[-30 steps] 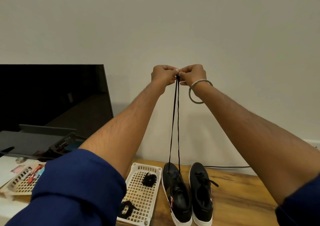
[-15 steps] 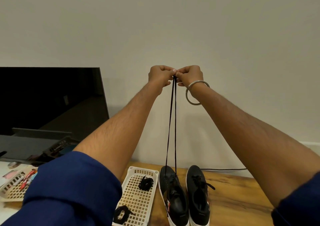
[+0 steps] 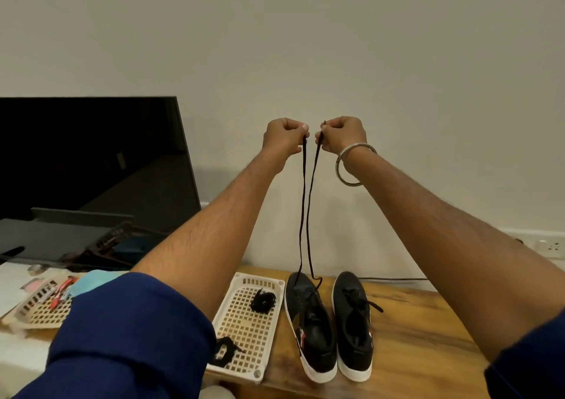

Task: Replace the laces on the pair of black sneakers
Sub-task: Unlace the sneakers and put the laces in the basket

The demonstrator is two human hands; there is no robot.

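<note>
While each fist is raised high in front of the wall, the left hand [image 3: 282,136] pinches one end of a black shoelace [image 3: 302,209] between thumb and curled fingers, and the right hand [image 3: 342,132] pinches the other end the same way. Hands are just beside each other, not touching, knuckles up. Both forearms are stretched out forward and up, blue sleeves [image 3: 128,334] pushed back to the elbows; metal bangle [image 3: 351,166] hangs on right wrist. The two lace strands drop near-parallel, fairly taut, down to the left sneaker [image 3: 312,331], where they enter the front eyelets. Which eyelets, can't tell, too dark. Right sneaker [image 3: 354,328] stands just beside it, touching or nearly, its own lace loosely tied with one end lying out to the right. Both sit on the wooden table [image 3: 412,337], toes toward the wall. White perforated tray [image 3: 244,325] is just left of the left sneaker, holding two black lace bundles [image 3: 263,301]; the nearer one is partly hidden by the left sleeve. Further left are a second basket [image 3: 39,310] with red items, blurred, and a dark TV screen [image 3: 91,154], cut off at the frame edge. Lace tips are hidden inside the fingers.
</note>
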